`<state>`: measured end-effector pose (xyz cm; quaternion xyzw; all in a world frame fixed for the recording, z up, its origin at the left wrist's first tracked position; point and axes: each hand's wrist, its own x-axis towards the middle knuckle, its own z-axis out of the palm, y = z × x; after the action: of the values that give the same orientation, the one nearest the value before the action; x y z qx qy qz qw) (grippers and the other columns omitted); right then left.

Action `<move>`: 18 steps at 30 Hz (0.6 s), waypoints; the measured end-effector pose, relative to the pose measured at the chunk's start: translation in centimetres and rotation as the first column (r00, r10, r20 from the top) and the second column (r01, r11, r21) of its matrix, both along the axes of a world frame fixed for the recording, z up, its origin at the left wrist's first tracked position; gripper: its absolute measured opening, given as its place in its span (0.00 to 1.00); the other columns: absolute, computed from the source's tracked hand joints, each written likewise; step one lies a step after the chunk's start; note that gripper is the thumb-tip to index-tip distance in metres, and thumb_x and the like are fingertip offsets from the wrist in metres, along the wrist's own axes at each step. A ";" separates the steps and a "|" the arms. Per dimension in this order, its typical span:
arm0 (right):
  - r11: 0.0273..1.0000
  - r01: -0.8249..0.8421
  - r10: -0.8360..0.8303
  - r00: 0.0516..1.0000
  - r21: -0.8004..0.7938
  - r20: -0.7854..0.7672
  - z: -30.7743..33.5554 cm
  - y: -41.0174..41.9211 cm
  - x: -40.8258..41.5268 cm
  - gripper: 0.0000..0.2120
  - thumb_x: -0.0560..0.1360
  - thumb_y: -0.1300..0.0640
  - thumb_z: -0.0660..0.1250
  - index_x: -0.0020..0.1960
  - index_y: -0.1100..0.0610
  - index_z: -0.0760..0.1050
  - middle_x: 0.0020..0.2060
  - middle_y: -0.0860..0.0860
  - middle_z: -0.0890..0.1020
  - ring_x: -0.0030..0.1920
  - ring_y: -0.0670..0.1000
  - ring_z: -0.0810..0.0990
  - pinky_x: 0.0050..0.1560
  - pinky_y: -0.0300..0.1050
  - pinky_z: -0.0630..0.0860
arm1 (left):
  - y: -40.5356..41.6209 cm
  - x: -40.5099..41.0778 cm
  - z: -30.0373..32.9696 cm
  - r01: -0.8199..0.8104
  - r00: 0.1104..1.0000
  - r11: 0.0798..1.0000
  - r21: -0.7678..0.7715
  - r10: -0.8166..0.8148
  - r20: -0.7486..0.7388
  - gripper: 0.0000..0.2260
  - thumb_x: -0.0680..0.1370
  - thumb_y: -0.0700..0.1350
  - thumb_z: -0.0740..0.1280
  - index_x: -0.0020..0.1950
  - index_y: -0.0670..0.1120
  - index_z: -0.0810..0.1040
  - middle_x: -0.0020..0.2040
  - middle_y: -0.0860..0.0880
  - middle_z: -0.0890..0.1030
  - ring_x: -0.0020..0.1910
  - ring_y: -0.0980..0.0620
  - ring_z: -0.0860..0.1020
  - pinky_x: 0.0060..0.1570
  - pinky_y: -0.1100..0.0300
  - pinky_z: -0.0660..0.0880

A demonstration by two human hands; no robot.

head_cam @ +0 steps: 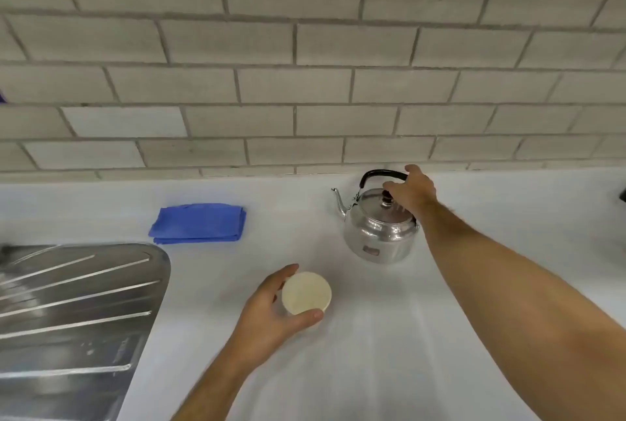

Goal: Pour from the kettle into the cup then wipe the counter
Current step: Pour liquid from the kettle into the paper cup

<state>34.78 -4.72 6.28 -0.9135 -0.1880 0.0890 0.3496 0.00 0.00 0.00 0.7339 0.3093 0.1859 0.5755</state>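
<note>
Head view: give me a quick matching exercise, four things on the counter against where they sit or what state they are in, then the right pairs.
Things:
1. kettle
2. cup
3. blue cloth
4. drainboard

Places or states:
A. folded, lying untouched near the wall
B. ridged steel, at the left edge of the counter
C. held around its side by the left hand
D. standing upright, the right hand at its black handle

Pairs: 1-D, 2-C, 3-A, 4-B
</note>
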 end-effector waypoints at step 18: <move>0.987 -0.132 0.123 0.987 0.086 0.105 2.1 -2.3 -3.6 0.31 0.62 0.29 0.68 0.19 0.54 0.66 0.14 0.45 0.65 0.21 0.48 0.63 0.28 0.42 0.60 | -0.5 0.1 -1.6 0.006 0.996 0.992 -0.128 0.006 0.094 0.28 0.67 0.47 0.80 0.62 0.64 0.75 0.57 0.59 0.81 0.56 0.59 0.80 0.51 0.65 0.78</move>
<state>31.17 -7.04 8.36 -0.8856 -0.2673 0.0570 0.3756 0.13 -0.48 -1.63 0.6860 0.2931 0.2001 0.6352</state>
